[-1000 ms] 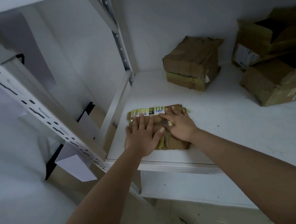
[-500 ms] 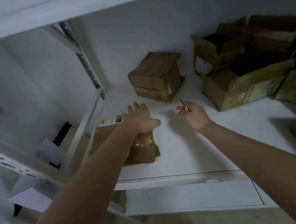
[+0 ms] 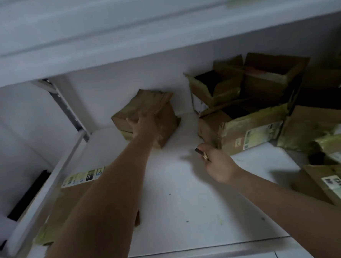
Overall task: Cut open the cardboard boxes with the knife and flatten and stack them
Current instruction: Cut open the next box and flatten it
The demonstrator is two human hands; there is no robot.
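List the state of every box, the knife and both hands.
Closed box: shut, upright, left hand on it.
Flattened box: flat on shelf.
Open boxes: flaps up, uncollapsed.
Knife: gripped, pointing left.
Left hand: on the closed box.
Right hand: grips the knife.

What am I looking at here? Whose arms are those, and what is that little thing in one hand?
The picture comes from a camera worn on a person's head, so you look down along their own two arms. They stand at a white shelf. The left hand reaches out to a closed cardboard box at the back and touches it. The right hand grips a small knife for cutting boxes open. Under the left arm lies a flattened box with a label. To the right sit open boxes, still to be flattened.
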